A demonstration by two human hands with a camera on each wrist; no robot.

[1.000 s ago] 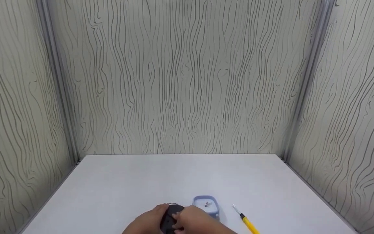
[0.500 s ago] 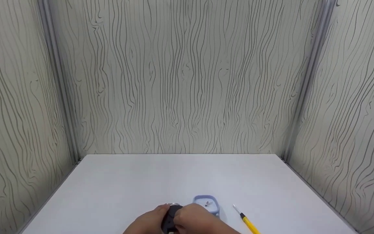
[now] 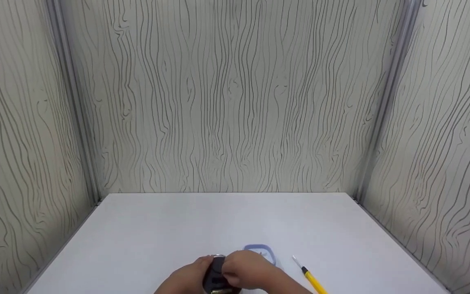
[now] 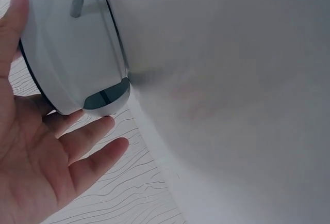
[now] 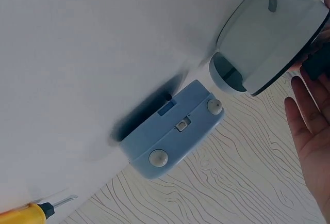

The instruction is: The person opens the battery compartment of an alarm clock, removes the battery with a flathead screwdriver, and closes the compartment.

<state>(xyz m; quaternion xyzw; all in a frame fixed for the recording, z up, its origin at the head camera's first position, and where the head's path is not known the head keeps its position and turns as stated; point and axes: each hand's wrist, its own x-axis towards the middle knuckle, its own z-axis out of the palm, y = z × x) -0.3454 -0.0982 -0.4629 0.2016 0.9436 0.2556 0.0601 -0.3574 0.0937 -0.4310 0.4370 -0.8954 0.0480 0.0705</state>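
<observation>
A white rounded device (image 4: 72,43) with a black back (image 3: 212,277) stands on the table, its kind unclear. My left hand (image 3: 186,277) holds its left side, and in the left wrist view the thumb is at its edge with the other fingers spread below. My right hand (image 3: 247,269) is bent over the black back. In the right wrist view its fingers pinch a small black piece (image 5: 317,61) close beside the device. Beside them sits a blue box with rounded corners (image 5: 167,131), with two round white knobs on its side.
Small bits (image 3: 262,254) lie inside the blue box's rim, partly hidden by my right hand. Farther right on the table (image 3: 157,228) lies a screwdriver (image 3: 312,279) with a yellow and black handle. Wood-patterned panels (image 3: 235,102) enclose the back and sides.
My right hand's fingers have curled in and the hand has risen slightly over the black back, covering more of the blue box. The left hand keeps its hold on the device.
</observation>
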